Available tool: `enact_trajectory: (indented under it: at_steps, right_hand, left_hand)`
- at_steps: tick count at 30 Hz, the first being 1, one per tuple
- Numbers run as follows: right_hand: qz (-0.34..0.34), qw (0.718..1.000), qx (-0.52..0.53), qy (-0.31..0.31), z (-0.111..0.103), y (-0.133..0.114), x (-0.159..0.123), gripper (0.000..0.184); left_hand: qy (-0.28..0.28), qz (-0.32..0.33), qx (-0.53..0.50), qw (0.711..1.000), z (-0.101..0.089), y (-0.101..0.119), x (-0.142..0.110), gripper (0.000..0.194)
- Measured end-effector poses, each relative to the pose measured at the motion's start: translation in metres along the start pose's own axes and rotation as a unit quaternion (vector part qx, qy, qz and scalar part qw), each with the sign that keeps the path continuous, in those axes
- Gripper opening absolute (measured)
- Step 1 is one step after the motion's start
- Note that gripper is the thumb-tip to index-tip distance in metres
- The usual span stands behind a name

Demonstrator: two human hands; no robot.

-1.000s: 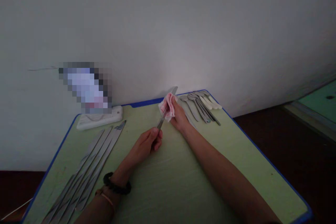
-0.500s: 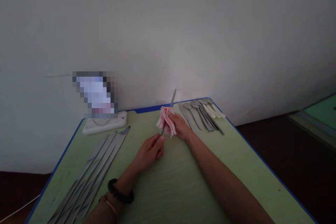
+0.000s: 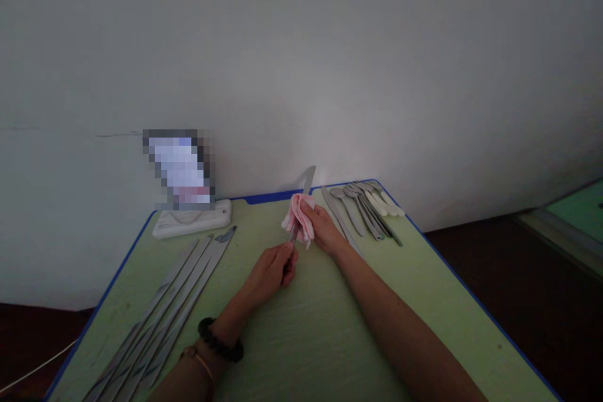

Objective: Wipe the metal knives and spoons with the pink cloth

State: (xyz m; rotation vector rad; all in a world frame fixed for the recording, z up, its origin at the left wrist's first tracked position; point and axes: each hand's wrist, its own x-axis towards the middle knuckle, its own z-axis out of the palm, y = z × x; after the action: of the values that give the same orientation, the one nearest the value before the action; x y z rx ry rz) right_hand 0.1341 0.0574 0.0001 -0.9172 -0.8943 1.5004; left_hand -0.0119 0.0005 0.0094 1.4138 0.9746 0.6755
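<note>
A metal table knife (image 3: 309, 179) points up and away from me over the middle of the table. Its lower end is gripped in my left hand (image 3: 273, 269), whose fingers are closed round it. Folded about the blade is a pink and white cloth (image 3: 298, 212), pinched by my right hand (image 3: 325, 229). The knife's tip sticks out above the cloth, while the blade's middle is hidden in the folds. Just right of my right hand another table knife (image 3: 338, 213) lies on the table, partly behind my wrist.
Spoons (image 3: 365, 207) and white-handled cutlery (image 3: 379, 201) lie at the back right. Several knives (image 3: 164, 320) lie side by side on the left of the green table (image 3: 452, 333). A blurred-out phone-like screen (image 3: 179, 169) stands on a white block (image 3: 192, 220) against the wall (image 3: 301, 63).
The knife has turned in my left hand, so its blade shows broader above the cloth. The cloth stays round it in my right hand. The view has shifted slightly.
</note>
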Motion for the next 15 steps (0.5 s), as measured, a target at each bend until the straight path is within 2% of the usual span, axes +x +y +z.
enact_trajectory:
  at_steps: [8, 15]
  right_hand:
    - [0.02, 0.999, 0.027, 0.007, 0.0054, -0.0083, -0.0023, 0.045]
    - [0.034, 0.999, 0.031, 0.023, 0.0025, -0.0078, -0.0027, 0.045]
  left_hand:
    - [-0.007, 0.001, -0.015, 1.0, -0.0018, -0.0012, 0.0012, 0.041]
    - [-0.099, -0.016, 0.008, 0.995, -0.0073, 0.0018, -0.0071, 0.034]
